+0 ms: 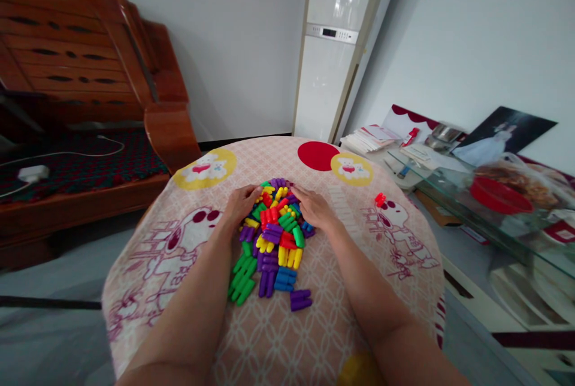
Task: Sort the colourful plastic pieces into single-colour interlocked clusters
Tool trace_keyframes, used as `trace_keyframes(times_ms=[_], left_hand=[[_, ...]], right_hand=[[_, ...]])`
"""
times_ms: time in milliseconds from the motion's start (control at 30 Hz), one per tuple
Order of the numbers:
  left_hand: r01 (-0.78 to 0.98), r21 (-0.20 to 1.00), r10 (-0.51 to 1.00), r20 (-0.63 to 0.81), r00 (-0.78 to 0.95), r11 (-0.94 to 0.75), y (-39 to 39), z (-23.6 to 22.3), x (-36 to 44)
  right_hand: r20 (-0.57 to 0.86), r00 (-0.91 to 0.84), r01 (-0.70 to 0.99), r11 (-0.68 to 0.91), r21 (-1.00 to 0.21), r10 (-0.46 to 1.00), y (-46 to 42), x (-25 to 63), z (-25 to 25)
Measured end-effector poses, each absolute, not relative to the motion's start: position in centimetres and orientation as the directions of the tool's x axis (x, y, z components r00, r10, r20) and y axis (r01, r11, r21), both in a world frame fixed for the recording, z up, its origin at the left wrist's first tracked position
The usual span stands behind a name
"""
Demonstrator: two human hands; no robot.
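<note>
A heap of colourful plastic building blocks (271, 216), each moulded like short joined rods, lies on the round table's patterned cloth (278, 350). My left hand (241, 202) rests against the heap's left far side, its fingers stretched along the edge. On the opposite side my right hand (313, 207) lies along the blocks with its fingers extended; neither hand grips a block. Closer to me, green blocks (242, 278), a blue block (285, 279) and a purple block (300, 299) spread out from the heap. Some blocks by the fingertips are partly hidden.
One red block (380, 199) sits apart on the table's right. A glass-topped cabinet (431, 194) beside it carries papers, a red bowl (502, 195) and a photo (505, 134). To the left stands a wooden bench (168, 128); behind is a tall white air conditioner (326, 74).
</note>
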State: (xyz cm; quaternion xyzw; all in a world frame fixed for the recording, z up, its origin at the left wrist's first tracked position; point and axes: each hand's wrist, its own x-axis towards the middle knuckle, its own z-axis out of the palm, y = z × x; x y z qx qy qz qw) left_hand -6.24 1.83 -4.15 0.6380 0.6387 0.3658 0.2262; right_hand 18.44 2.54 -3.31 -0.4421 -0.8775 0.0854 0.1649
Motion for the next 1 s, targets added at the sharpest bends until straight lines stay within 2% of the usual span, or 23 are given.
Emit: trace_keyframes(times_ms=[100,333,500,867,1000], left_hand=[[0.659,0.748,0.980,0.181,-0.081,-0.083,1.88,-4.21,-6.23],[0.655,0.750,0.979,0.188,-0.081,-0.090,1.84,-4.16,-6.19],[0.654,0.752,0.979,0.185,-0.086,-0.085,1.78,-4.04,-6.06],[0.678,0.731,0.980,0.181,-0.081,-0.079,1.91,-4.03,-5.89],[0.675,0.734,0.980,0.181,-0.085,-0.076,1.88,-3.94,-5.88]], right_hand=[[0.186,-0.547,0.774,0.578,-0.258,0.816,2.56,18.38,-3.04],[0.251,-0.416,0.815,0.481,-0.324,0.874,2.31,18.99,-2.61],[0.250,-0.465,0.763,0.528,-0.374,0.849,2.47,19.30,-3.27],[0.187,-0.444,0.813,0.482,-0.327,0.876,2.04,18.81,-2.83],[0.238,-0.457,0.786,0.514,-0.344,0.857,2.20,18.95,-2.97]])
